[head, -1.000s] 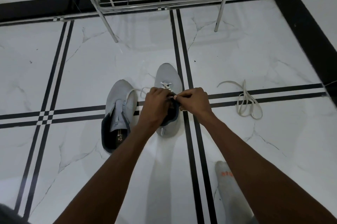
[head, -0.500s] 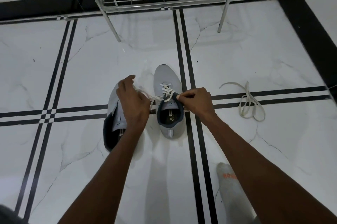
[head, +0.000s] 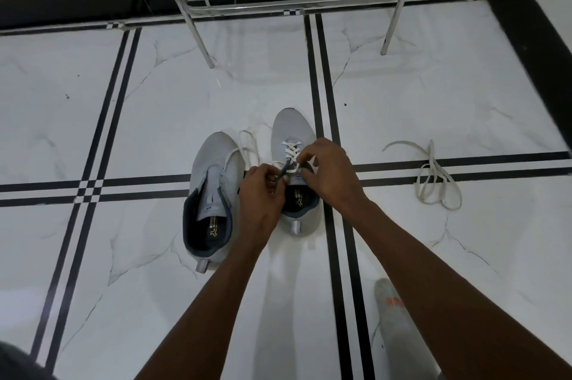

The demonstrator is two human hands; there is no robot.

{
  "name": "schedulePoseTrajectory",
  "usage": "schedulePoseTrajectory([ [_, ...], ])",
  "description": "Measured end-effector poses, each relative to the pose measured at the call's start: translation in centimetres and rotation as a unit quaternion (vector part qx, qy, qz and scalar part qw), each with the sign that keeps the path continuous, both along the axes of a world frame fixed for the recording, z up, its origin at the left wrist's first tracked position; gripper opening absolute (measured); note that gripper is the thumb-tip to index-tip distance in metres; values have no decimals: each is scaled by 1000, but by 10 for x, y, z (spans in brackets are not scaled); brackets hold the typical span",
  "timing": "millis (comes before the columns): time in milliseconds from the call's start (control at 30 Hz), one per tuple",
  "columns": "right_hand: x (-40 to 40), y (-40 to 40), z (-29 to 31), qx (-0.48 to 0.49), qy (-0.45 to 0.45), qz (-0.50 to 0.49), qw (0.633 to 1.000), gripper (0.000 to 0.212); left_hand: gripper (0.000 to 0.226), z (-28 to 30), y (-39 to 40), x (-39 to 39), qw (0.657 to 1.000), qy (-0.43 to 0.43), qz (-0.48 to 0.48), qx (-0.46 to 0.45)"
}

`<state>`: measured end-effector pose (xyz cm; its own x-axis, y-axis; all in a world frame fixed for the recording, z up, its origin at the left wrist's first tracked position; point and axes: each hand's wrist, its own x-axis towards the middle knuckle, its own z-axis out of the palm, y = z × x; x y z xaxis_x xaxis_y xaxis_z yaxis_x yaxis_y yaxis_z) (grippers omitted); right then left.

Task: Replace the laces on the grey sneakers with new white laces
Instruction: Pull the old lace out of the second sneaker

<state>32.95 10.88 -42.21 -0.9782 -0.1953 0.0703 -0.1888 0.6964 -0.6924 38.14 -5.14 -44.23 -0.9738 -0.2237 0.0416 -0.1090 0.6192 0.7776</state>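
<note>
Two grey sneakers stand side by side on the white marble floor (head: 154,132). Over the right sneaker (head: 291,129), both hands meet at its tongue: the left hand (head: 261,194) pinches one end of the white lace (head: 291,149), while the right hand (head: 329,172) grips the other end between its fingers. The left sneaker (head: 213,163) sits unlaced, just beside. Another loose lace (head: 433,175) lies well apart to the right.
</note>
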Motion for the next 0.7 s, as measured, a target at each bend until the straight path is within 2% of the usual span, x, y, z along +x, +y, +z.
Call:
schedulePoseTrajectory([
  [133, 1, -10, -8, 94, 13, 73, 993, 16, 7, 1, -2, 1, 999, 23, 5, 30],
  [300, 0, -19, -15, 121, 25, 61, 991, 16, 17, 0, -2, -3, 999, 9, 5, 35],
  [367, -1, -19, -13, 78, 9, 64, 995, 13, 17, 0, -4, -3, 999, 7, 15, 32],
  [400, -2, -17, -13, 32, -10, 40, 999, 11, 16, 0, -5, -2, 999, 10, 21, 35],
  [433, -6, -13, -11, -40, -52, -29, 997, 9, 15, 0, -7, -2, 999, 12, 26, 41],
  [467, -11, -6, -9, -139, -128, -141, 972, 7, 15, 0, -10, -2, 998, 12, 28, 47],
  [500, -14, 3, -6, -227, -201, -244, 921, 7, 15, 1, -12, -1, 998, 12, 29, 51],
  [533, -17, 14, -5, -276, -247, -308, 876, 9, 15, 2, -13, -1, 998, 12, 30, 55],
  [567, -17, 22, -4, -266, -254, -324, 871, 13, 14, 2, -14, -1, 998, 11, 30, 57],
  [633, -17, 30, -2, -194, -191, -277, 922, 23, 14, 3, -13, -1, 998, 10, 28, 56],
  [700, -14, 23, 7, -153, -103, -181, 966, 25, 14, 5, -11, -2, 998, 9, 26, 52],
])
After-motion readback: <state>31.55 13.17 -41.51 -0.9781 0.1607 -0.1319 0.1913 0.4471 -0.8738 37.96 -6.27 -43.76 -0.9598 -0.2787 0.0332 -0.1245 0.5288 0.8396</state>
